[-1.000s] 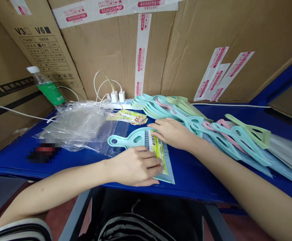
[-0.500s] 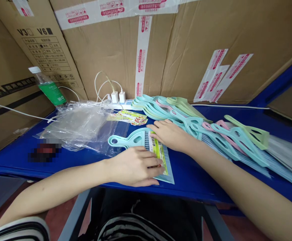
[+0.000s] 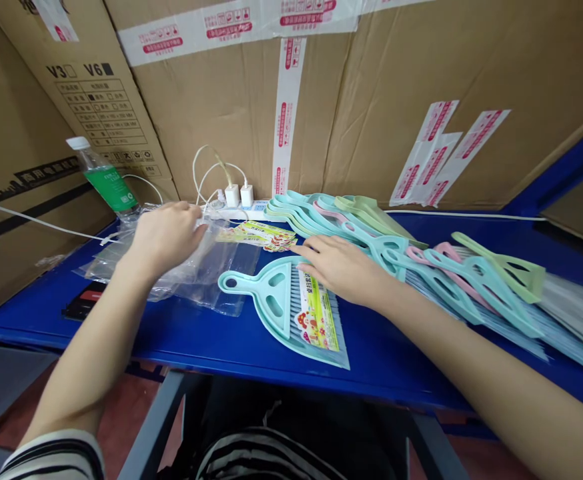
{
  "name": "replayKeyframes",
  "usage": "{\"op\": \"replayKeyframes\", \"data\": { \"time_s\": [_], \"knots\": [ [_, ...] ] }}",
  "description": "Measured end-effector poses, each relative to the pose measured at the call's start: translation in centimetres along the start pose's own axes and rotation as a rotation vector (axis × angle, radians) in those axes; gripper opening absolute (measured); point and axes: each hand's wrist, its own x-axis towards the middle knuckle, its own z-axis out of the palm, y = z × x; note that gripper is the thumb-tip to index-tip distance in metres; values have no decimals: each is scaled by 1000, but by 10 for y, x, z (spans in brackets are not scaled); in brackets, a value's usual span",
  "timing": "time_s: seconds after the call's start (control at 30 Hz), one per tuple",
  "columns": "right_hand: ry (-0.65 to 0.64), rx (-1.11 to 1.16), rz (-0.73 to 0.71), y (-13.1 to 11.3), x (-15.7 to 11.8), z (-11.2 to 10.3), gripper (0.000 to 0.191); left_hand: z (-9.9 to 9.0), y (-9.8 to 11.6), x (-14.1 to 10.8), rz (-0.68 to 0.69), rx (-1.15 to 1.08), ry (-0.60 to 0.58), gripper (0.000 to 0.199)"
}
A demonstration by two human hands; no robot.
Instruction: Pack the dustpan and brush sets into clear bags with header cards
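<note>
Dustpan (image 3: 277,332), brush (image 3: 285,293) and label (image 3: 317,317) on counter (image 3: 196,347); right hand (image 3: 340,268) loosely spread at label's top; left hand (image 3: 168,235) over bags (image 3: 214,267), grip unclear

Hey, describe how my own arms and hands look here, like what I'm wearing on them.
Your left hand and right hand are both ungloved, with no watch or bracelet showing. Your left sleeve is white with black stripes and leaves the forearm bare. The right forearm is bare too; its sleeve is out of view.
</note>
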Motion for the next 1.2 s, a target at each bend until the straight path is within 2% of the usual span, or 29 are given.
{"op": "replayKeyframes", "data": {
  "time_s": [0.1, 0.17, 0.23, 0.33, 0.47, 0.67, 0.73, 0.83, 0.87, 0.93, 1.03, 1.1, 1.2],
  "knots": [
    [41, 74, -52, -11, 0, -6, 29, 5, -18, 7, -132, 74, -255, 45],
    [59, 167, -90, -23, -2, -10, 28, 12, -22, 9, -117, 105, -378, 50],
    [52, 280, -119, -35, -4, -14, 26, 17, -21, 9, -81, 120, -447, 53],
    [-33, 412, -130, -52, -9, -19, 30, 20, -14, 8, -67, 132, -471, 55],
    [-166, 443, -136, -63, -12, -22, 31, 22, -6, 7, -42, 146, -525, 51],
    [-199, 439, -122, -67, -11, -22, 20, 29, -1, 8, 37, 137, -514, 42],
    [-194, 427, -130, -68, -11, -22, 18, 29, 2, 7, 9, 133, -481, 43],
    [-176, 413, -143, -69, -11, -21, 16, 28, 6, 2, -31, 48, -310, 47],
    [-170, 412, -147, -69, -11, -20, 16, 28, 7, 0, 23, -31, -252, 45],
    [-164, 415, -149, -68, -12, -19, 16, 28, 9, -4, 274, -254, -210, 40],
    [-166, 422, -146, -68, -12, -19, 17, 32, 11, -8, 700, -532, -306, 38],
    [-169, 436, -143, -68, -13, -20, 18, 36, 13, -9, 815, -575, -350, 40],
    [-178, 495, -133, -65, -12, -22, 22, 41, 16, -9, 830, -525, -358, 35]
  ]
}}
